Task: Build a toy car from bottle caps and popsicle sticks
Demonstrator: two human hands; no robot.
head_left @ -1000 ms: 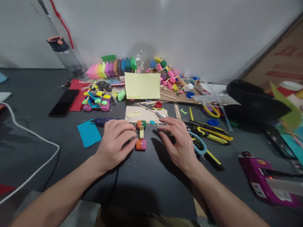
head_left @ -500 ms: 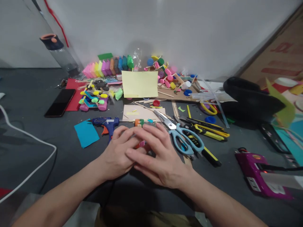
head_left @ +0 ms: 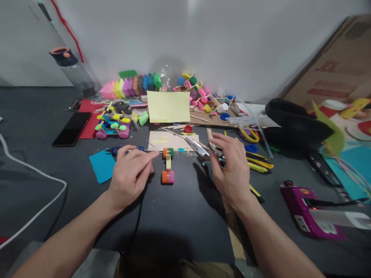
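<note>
My left hand (head_left: 131, 173) hovers over the blue glue gun (head_left: 114, 151), hiding most of it. Its index finger stretches to the right and nothing shows in its grasp. Just past that fingertip lies a small model (head_left: 168, 164) with an orange-and-green roller and an orange-and-pink roller, joined by a pale stick. My right hand (head_left: 232, 166), thumb and fingers apart, is above the light-blue-handled scissors (head_left: 199, 148); their handles are mostly covered. A blue paper piece (head_left: 101, 166) lies left of my left hand.
Yellow-and-black cutters (head_left: 259, 164) lie right of my right hand. A phone (head_left: 72, 129) and a bottle (head_left: 75, 73) are at the left. Behind are a yellow sheet (head_left: 168, 107) and colourful clay packs (head_left: 130, 85). A purple device (head_left: 308, 212) sits at the right.
My hands were together over the model, fingers overlapping. They have parted, the left one moving left and the right one moving right over the scissors, so the model now shows.
</note>
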